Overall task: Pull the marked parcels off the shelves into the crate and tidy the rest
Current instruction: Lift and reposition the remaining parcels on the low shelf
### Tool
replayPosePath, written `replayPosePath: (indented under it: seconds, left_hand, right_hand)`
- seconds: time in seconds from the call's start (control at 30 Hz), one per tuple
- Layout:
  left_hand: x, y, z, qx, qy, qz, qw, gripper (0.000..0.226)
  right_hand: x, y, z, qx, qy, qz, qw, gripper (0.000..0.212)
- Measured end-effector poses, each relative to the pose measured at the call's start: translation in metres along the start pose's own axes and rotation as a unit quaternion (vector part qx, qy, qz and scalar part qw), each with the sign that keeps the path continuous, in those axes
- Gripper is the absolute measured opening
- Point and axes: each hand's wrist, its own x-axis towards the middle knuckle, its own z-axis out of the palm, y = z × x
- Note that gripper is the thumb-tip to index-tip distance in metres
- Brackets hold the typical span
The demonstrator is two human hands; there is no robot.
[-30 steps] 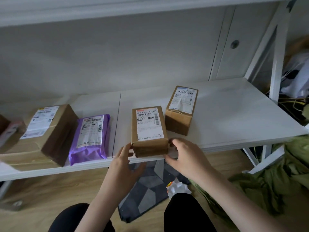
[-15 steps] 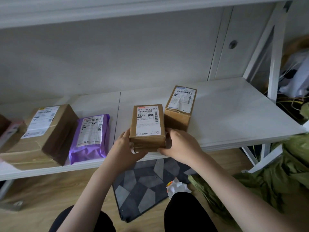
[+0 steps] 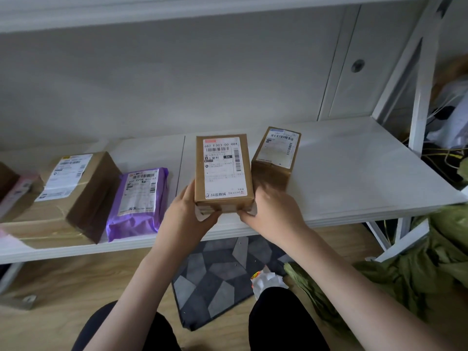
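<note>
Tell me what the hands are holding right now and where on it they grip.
Both hands hold the brown labelled box by its near end: left hand on the near-left corner, right hand on the near-right corner, fingers curled under its front edge.

Two bare forearms, no sleeves visible up to frame edge. Left hand (image 3: 187, 219) and right hand (image 3: 274, 217) bare: no gloves, rings, watch or bands. Black trousers (image 3: 283, 323) cover both legs, plain, no markings, below shelf (image 3: 354, 173) edge.
</note>
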Motion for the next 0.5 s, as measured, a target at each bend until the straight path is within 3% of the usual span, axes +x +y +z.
replayPosePath:
  seconds: [0.17,0.5]
  left_hand:
    - [-0.004,0.017,-0.025,0.012,0.061,0.078,0.995,0.070]
    - [-0.008,0.009,-0.029,0.025,0.059,0.082,0.995,0.072]
  right_hand:
    - [0.000,-0.008,-0.016,0.038,0.071,-0.043,0.996,0.065]
    - [-0.004,-0.014,-0.019,0.057,0.075,-0.049,0.994,0.062]
